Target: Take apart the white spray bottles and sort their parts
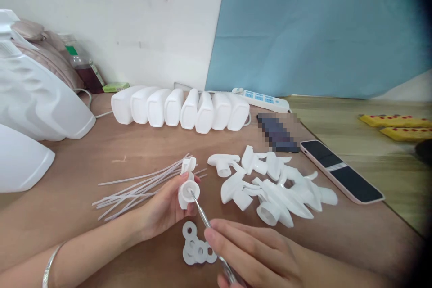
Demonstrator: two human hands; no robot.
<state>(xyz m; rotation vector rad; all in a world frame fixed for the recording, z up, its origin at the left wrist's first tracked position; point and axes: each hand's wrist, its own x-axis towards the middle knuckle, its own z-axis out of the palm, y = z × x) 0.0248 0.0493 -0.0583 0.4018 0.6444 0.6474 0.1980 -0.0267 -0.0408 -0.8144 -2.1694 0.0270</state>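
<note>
My left hand point(165, 204) is closed around a white trigger spray head point(185, 195), its round open end turned up toward me. In my right hand point(253, 252) is a slim metal pick point(204, 217), whose tip reaches into that round opening; what the tip touches inside is too small to tell. White ring washers point(190, 230) lie in a small overlapping group just below the spray head. Left of it, several thin plastic tubes point(135, 189) are spread in a loose bundle, partly behind my left hand. To the right is a pile of white trigger spray heads point(276, 193).
White bottles point(157, 110) form a row at the back. Larger white bottles point(43, 94) lie at the left, near a bottle of dark liquid point(87, 74). A power strip point(261, 99), a pixelated dark object point(278, 132) and a phone point(340, 171) sit toward the right edge.
</note>
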